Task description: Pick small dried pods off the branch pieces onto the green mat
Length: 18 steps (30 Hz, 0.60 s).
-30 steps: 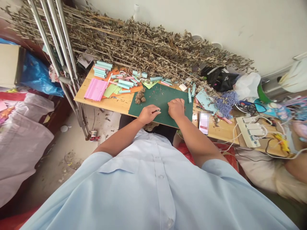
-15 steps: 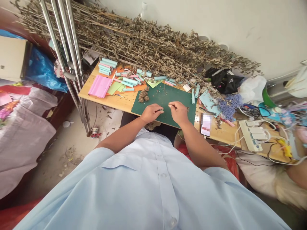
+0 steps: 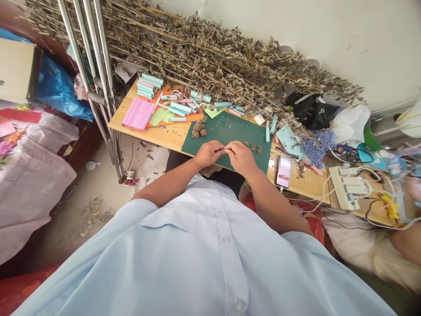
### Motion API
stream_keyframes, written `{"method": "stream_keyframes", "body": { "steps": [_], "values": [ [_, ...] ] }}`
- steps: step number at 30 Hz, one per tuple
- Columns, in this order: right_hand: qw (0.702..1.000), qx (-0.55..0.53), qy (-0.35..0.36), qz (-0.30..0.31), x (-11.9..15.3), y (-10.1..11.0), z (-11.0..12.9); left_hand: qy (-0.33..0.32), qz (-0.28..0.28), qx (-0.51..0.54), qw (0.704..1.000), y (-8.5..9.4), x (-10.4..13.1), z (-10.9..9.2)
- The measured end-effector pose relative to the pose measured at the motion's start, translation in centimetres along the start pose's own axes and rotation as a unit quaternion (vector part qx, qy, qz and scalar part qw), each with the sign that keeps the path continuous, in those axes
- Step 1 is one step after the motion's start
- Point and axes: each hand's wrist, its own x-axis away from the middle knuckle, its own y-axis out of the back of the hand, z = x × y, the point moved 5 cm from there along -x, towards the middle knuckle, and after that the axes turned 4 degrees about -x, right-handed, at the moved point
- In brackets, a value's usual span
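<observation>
My left hand point(image 3: 210, 153) and my right hand point(image 3: 239, 156) meet over the near edge of a green cutting mat point(image 3: 223, 131). Fingers of both hands are closed in a pinch around something small, mostly hidden between the fingertips. Just beyond my left hand, a little heap of brown, crumbly balls point(image 3: 199, 127) rests on the mat. Loose brown bits of dried leaf point(image 3: 255, 147) lie on the mat to the right of my right hand.
Dried leafy stalks point(image 3: 210, 57) are piled along the wall. Blue and pink paper rolls point(image 3: 180, 108) and a pink sheet point(image 3: 138, 113) cover the table's left part. At right are a phone point(image 3: 283, 172), purple yarn point(image 3: 314, 147) and a power strip point(image 3: 344, 186). Metal crutches point(image 3: 95, 74) stand left.
My right hand has moved left, and its fingertips now meet those of my left hand. The leaf bits beside it have come into view. The camera has shifted slightly.
</observation>
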Motion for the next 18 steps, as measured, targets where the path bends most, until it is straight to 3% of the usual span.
{"method": "stream_keyframes", "body": {
  "steps": [10, 18],
  "values": [
    [0.994, 0.066, -0.069, 0.057, -1.5, 0.2, -0.5, -0.005, -0.006, 0.002, 1.0, -0.3, 0.0, 0.4],
    [0.993, 0.083, -0.013, 0.077, -1.3, 0.1, -0.3, -0.003, 0.002, 0.001, 1.0, -0.3, 0.0, 0.2]
  ]
}}
